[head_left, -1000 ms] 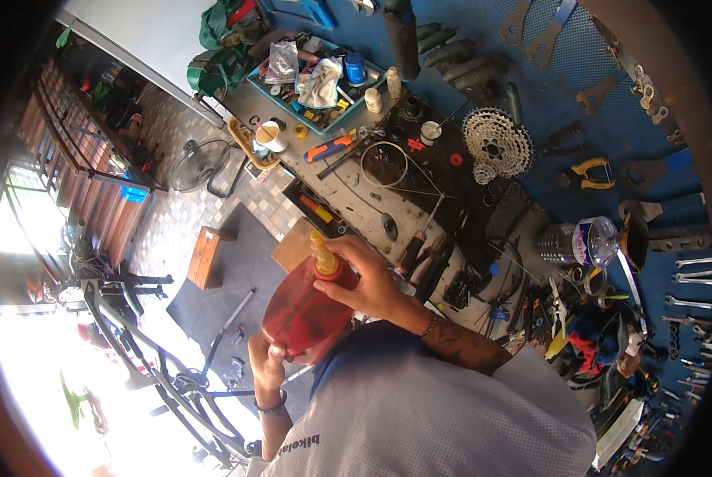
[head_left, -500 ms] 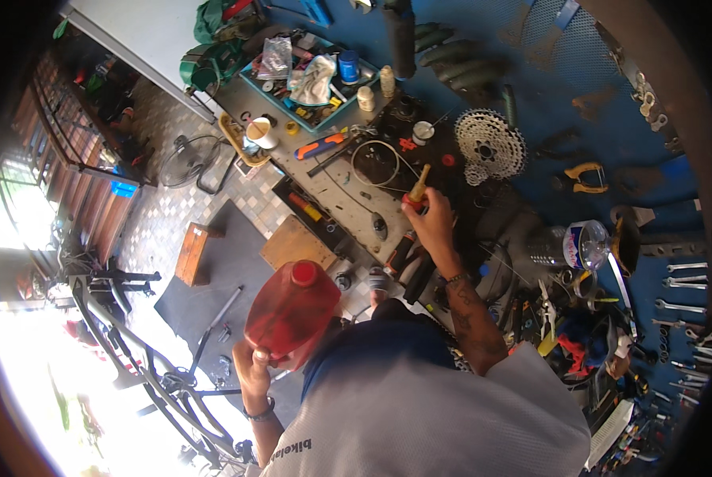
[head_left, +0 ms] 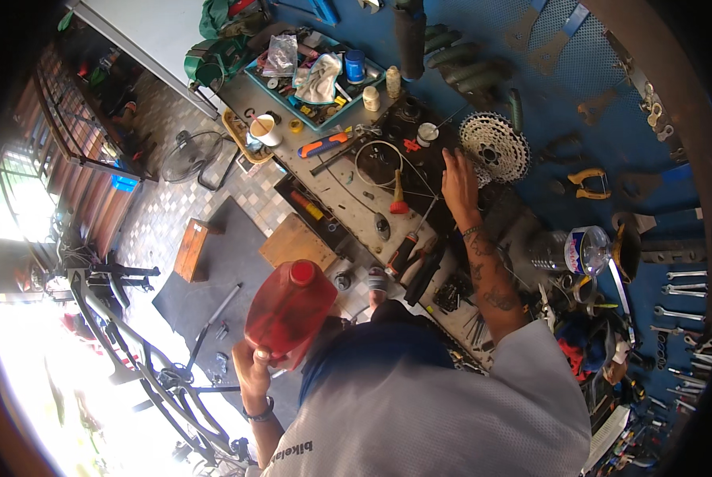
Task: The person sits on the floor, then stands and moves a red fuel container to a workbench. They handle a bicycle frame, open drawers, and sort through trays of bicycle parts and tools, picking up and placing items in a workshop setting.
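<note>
The red and yellow spout [head_left: 398, 199] is off the red can [head_left: 288, 314] and on the bench [head_left: 332, 191]; the can is not set down yet. The left hand [head_left: 255, 372] grips the can, near and left. The right hand [head_left: 460, 191] is farther right, seemingly holding nothing, its fingers stretched out beside the big gear [head_left: 493, 147].

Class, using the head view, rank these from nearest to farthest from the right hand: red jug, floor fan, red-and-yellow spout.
1. Red-and-yellow spout: on the bench, left of the right hand.
2. Red jug: in the left hand.
3. Floor fan: on the tiles, farther left.
</note>
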`<state>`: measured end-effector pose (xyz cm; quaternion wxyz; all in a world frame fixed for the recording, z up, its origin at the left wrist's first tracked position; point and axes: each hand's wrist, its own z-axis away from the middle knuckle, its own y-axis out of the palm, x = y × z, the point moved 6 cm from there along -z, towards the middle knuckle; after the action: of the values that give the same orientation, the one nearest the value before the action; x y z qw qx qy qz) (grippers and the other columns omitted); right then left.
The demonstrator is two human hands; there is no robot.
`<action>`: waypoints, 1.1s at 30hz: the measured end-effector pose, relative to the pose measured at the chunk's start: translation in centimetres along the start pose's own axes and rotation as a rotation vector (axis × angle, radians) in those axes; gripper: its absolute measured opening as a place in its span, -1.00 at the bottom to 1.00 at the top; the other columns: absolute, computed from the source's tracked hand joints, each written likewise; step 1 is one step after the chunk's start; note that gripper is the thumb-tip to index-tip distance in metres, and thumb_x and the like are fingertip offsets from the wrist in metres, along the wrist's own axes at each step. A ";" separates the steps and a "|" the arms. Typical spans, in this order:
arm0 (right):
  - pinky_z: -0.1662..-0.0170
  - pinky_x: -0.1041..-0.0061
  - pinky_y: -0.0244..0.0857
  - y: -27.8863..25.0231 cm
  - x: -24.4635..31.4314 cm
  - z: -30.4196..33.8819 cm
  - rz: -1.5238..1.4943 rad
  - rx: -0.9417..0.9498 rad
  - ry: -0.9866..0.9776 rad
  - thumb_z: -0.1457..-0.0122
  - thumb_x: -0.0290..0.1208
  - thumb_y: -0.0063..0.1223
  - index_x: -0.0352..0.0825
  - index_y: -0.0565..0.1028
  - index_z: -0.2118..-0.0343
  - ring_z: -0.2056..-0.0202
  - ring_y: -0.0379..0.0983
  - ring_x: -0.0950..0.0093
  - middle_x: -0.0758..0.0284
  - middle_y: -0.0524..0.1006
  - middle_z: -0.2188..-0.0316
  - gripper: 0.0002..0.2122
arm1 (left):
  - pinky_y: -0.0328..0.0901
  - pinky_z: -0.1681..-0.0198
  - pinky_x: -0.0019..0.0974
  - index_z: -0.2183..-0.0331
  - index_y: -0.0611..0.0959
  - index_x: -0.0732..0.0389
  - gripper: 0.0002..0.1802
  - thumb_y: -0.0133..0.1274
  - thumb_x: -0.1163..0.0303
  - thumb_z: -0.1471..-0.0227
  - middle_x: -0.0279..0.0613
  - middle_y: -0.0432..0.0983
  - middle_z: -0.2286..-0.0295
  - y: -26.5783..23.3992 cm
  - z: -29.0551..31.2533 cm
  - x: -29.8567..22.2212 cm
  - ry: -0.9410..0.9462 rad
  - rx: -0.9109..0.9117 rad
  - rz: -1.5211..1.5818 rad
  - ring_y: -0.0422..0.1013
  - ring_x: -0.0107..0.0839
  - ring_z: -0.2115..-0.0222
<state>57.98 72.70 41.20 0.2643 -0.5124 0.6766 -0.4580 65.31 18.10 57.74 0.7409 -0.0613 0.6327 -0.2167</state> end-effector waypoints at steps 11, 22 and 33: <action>0.03 0.23 0.53 1.4 -1.6 -0.1 -0.145 0.133 0.134 -0.27 -0.57 0.20 -0.34 0.57 0.06 0.06 0.53 0.19 0.20 0.49 0.14 -0.80 | 0.28 0.57 -0.41 0.44 0.59 0.32 0.05 -0.02 -0.69 -0.01 -0.29 0.50 0.62 0.4 1.2 0.8 -0.010 -0.014 -0.031 0.44 -0.52 0.63; 0.18 0.25 0.48 -2.9 4.5 0.2 -0.355 -0.142 -0.044 -0.22 -0.34 0.36 -0.27 0.56 0.17 0.15 0.55 0.14 0.23 0.53 0.22 -0.78 | 0.34 0.58 -0.38 0.54 0.60 0.36 0.04 0.05 -0.64 -0.02 -0.22 0.55 0.67 1.1 0.8 1.1 0.007 0.019 0.002 0.47 -0.51 0.64; 0.09 0.09 0.56 4.0 11.9 0.6 -0.444 0.584 0.303 0.10 0.41 0.38 -0.45 0.48 0.03 0.17 0.68 -0.04 -0.01 0.70 0.25 -0.10 | 0.50 0.51 -0.32 0.45 0.64 0.46 0.08 0.12 -0.62 0.02 -0.14 0.62 0.59 2.3 0.3 0.1 -0.019 0.055 0.039 0.59 -0.42 0.58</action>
<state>52.69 61.58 38.70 0.1906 -0.4761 0.4221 -0.7475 66.14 20.11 56.84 0.7524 -0.0308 0.6204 -0.2190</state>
